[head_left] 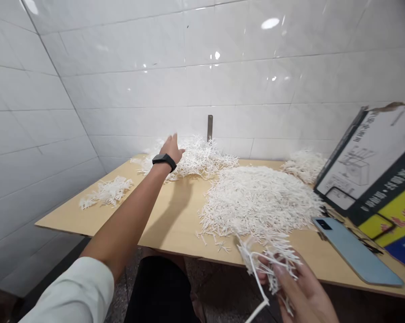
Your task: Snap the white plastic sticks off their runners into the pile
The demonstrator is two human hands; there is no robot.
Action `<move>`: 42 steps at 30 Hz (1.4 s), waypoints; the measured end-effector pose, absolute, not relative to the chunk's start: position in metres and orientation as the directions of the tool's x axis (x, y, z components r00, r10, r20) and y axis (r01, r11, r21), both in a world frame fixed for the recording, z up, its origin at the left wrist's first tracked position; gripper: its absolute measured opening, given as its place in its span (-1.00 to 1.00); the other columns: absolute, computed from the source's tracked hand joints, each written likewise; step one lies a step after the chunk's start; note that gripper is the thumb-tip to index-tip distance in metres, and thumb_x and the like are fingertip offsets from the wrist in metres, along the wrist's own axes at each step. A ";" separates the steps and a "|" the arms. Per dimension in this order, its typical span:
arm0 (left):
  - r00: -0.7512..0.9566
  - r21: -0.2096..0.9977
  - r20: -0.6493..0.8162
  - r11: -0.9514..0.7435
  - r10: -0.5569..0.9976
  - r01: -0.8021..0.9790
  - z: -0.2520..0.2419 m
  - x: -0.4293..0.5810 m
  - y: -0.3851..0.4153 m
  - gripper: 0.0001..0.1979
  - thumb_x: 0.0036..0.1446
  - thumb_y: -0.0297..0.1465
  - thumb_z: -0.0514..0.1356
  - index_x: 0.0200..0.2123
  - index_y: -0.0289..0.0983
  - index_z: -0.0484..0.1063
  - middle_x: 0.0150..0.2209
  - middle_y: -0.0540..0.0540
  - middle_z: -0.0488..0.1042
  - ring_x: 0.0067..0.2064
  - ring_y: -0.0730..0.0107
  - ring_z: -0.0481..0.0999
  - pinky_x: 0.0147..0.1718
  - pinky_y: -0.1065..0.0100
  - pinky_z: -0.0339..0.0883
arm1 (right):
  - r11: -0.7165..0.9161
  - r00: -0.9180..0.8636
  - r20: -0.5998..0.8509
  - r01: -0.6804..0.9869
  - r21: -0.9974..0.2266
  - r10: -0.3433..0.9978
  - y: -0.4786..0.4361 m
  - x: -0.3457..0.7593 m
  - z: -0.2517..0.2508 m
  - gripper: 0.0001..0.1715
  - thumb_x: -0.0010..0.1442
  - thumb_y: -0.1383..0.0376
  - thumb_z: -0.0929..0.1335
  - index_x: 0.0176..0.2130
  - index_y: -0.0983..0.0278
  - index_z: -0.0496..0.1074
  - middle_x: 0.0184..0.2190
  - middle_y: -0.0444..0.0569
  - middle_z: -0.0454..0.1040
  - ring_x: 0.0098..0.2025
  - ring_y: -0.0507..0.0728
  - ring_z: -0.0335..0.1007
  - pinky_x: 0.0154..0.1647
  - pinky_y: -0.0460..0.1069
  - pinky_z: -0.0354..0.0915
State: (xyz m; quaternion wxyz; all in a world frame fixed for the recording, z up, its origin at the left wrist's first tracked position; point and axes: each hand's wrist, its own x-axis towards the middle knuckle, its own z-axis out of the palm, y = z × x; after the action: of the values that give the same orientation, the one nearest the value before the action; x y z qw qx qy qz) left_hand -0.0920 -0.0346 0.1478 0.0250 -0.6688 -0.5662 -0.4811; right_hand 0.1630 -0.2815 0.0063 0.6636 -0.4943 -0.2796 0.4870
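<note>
Filling the right hand (305,289) are slender white strips (287,256).

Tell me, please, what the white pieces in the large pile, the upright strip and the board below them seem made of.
White pieces: probably matte plastic, from their plain white, stick-like look; paper is possible.
Upright strip: likely metal with a dull sheen, judging by its grey, straight-edged look.
Board: perhaps wood, smooth, as its pale tan surface suggests; cardboard is possible.
</note>
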 end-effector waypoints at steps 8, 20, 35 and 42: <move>0.512 0.936 0.221 -0.327 0.830 0.127 0.044 -0.016 -0.191 -0.63 0.24 -0.18 0.07 -0.03 -0.25 0.47 -0.05 -0.22 0.52 -0.04 0.18 0.51 -0.06 0.18 0.38 | 0.007 0.095 -0.049 -0.523 -0.852 0.994 -0.298 0.163 0.001 -0.38 0.05 0.19 0.44 0.11 0.11 0.34 0.02 0.14 0.42 -0.34 0.14 0.45 -0.35 0.06 0.41; 0.511 0.964 0.045 0.096 0.858 -0.246 -0.026 0.043 -0.262 -0.71 0.06 -0.26 0.29 -0.17 -0.29 0.49 -0.15 -0.17 0.43 -0.20 0.33 0.43 -0.24 0.38 0.36 | -0.042 0.175 -0.095 -0.288 -0.957 0.980 -0.333 0.183 -0.026 -0.34 0.20 0.17 0.36 0.24 0.02 0.15 0.17 0.01 0.31 0.04 0.18 0.38 0.09 0.05 0.28; 0.431 0.986 0.147 -0.095 0.891 -0.140 -0.035 0.049 -0.254 -0.92 0.14 -0.39 0.22 -0.36 -0.29 0.43 -0.23 -0.13 0.47 -0.18 0.32 0.45 -0.16 0.36 0.32 | -0.211 0.077 -0.306 -0.564 -0.799 0.949 -0.312 0.190 -0.036 -0.65 0.09 0.18 0.44 -0.15 0.31 0.47 -0.47 -0.11 0.39 -0.56 -0.08 0.16 -0.57 -0.18 0.15; 0.621 0.979 0.106 0.026 0.777 -0.200 -0.030 0.032 -0.242 -0.63 0.25 -0.22 0.07 0.06 -0.23 0.34 0.07 -0.22 0.41 0.09 0.13 0.38 0.07 0.19 0.23 | -0.163 0.130 -0.182 -0.142 -0.976 0.975 -0.307 0.198 -0.014 -0.77 0.14 0.18 0.39 -0.29 0.30 0.52 -0.39 -0.07 0.45 -0.37 0.05 0.31 -0.35 -0.10 0.25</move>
State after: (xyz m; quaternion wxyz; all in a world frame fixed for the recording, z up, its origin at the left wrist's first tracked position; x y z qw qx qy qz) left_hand 0.0317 -0.2421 -0.0298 -0.6743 -0.5963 -0.2420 -0.3622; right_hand 0.1983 -0.3073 -0.0141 0.5207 -0.5421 -0.3838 0.5363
